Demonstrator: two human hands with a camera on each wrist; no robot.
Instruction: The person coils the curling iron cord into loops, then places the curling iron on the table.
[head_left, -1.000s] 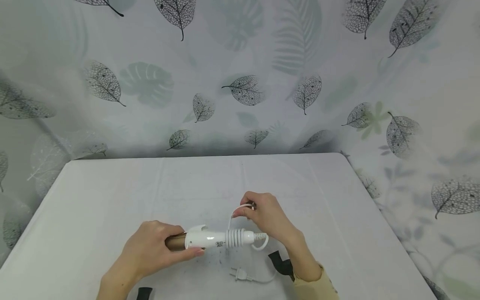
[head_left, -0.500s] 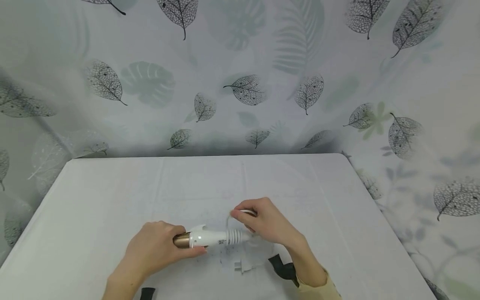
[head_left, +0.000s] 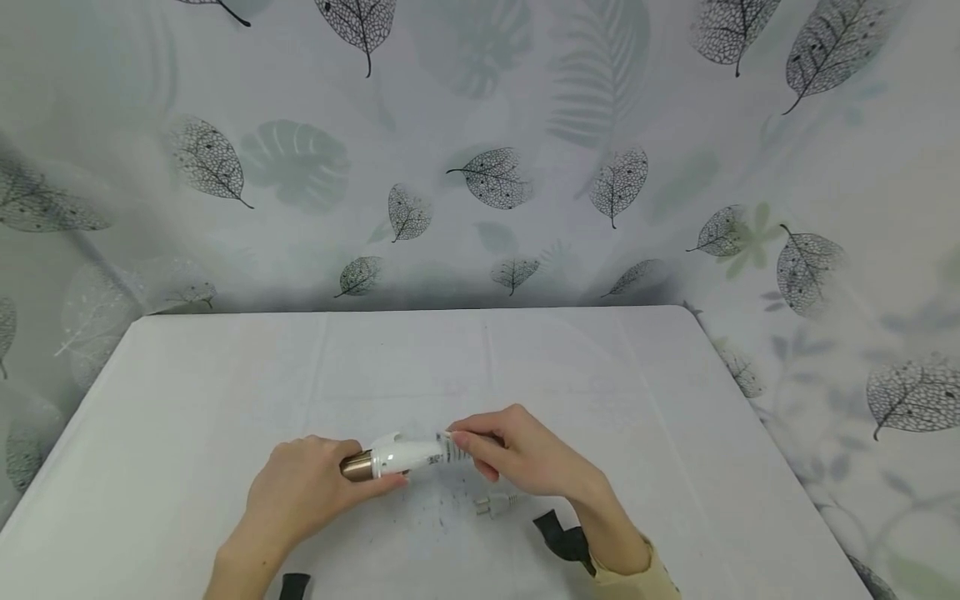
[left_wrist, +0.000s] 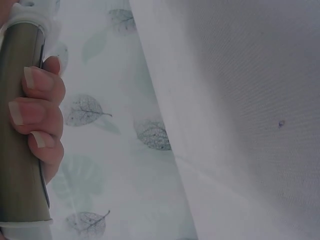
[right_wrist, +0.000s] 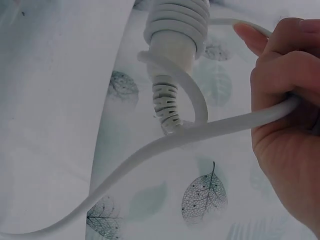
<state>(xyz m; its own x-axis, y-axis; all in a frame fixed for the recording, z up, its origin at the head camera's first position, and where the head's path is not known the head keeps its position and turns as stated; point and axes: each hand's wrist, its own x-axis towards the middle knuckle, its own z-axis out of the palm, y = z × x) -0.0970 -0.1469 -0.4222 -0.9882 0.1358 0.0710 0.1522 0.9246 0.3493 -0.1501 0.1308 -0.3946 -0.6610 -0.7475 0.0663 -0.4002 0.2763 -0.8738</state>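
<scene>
A curling iron with a white handle (head_left: 405, 455) and a gold-brown barrel (left_wrist: 20, 125) is held sideways above the table. My left hand (head_left: 300, 492) grips it around the barrel, fingers wrapped over one side in the left wrist view. Several turns of white cord (right_wrist: 177, 25) lie around the handle's end, close to the ribbed cord sleeve (right_wrist: 166, 106). With curled fingers my right hand (head_left: 528, 457) holds the loose length of power cord (right_wrist: 225, 125) beside those turns, partly covering them in the head view. Below that hand hangs the white two-pin plug (head_left: 497, 504).
A white table (head_left: 225, 375) spreads beneath both hands, with small dark specks under the iron. A black strap (head_left: 564, 540) sits by the right wrist, another black strap (head_left: 295, 586) by the left. A leaf-patterned curtain (head_left: 480, 100) surrounds the table's far side.
My right hand has come down and leftward from above the handle to its wrapped end, carrying the cord. The plug has risen toward the handle. My left hand keeps its grip, almost in place.
</scene>
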